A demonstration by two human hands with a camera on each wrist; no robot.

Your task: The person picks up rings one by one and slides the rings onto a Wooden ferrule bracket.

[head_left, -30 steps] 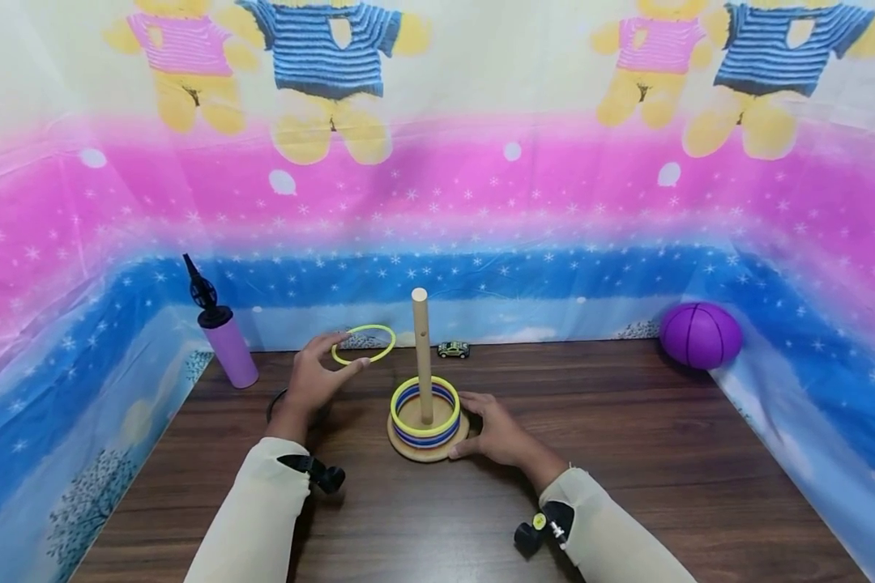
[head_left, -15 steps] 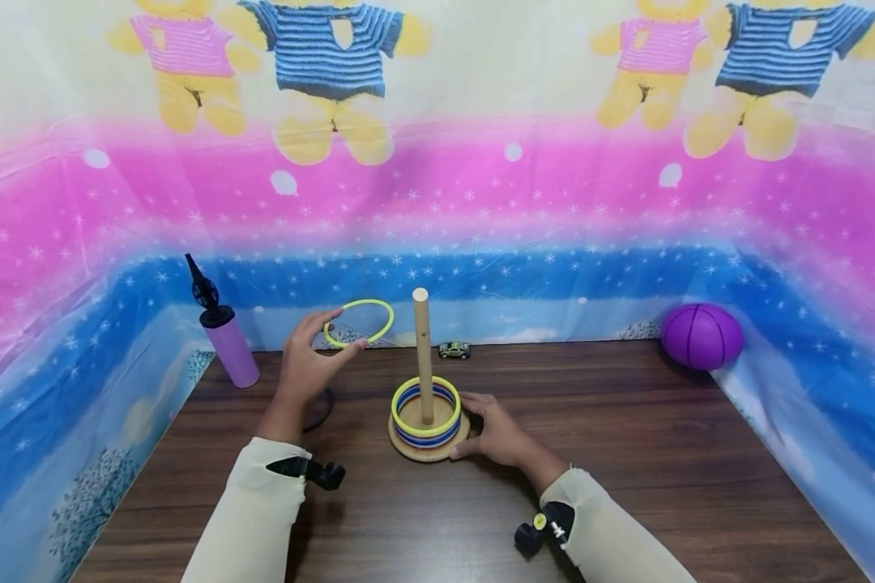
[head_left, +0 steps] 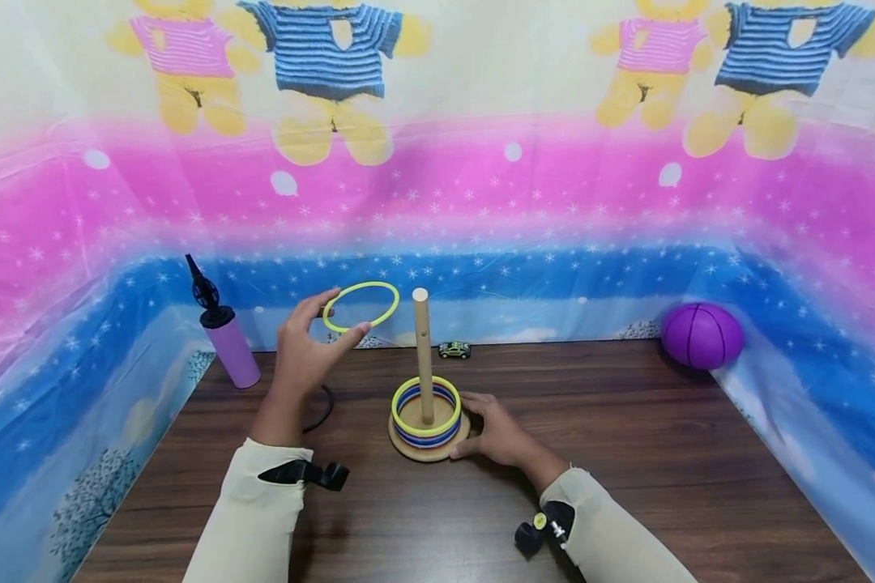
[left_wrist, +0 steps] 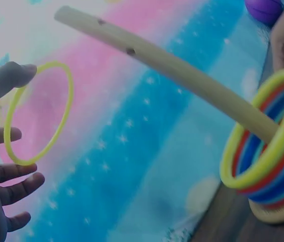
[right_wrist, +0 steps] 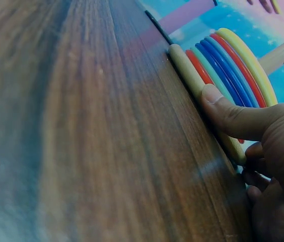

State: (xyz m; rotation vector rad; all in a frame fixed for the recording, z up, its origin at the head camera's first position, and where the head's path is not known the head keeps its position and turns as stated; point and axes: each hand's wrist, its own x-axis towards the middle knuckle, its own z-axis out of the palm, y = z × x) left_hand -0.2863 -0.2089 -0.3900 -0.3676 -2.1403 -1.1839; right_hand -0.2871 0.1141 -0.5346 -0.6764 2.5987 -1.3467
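A thin yellow ring [head_left: 381, 283] is held up in the air by my left hand [head_left: 302, 348], thumb on its near side and fingers at its far left. It hangs tilted, just left of the top of an upright wooden peg [head_left: 422, 348]. Stacked around the foot of that peg are several coloured rings [right_wrist: 232, 75] in red, green and blue, with a yellow one on top. My right hand [head_left: 499, 429] grips the edge of the round wooden base [right_wrist: 192, 70], its thumb on the near side and the fingers behind.
A purple pump [head_left: 229, 352] with a black nozzle stands at the left edge of the brown wooden table [head_left: 627, 453]. Behind my left wrist lies a black ring-like loop [head_left: 324, 409]. A small toy car [head_left: 454, 350] and a purple ball [head_left: 702, 336] are along the back.
My left hand has risen from near the tabletop, carrying the yellow ring up to about the height of the peg's top. The right hand and the ring stack have kept their places.
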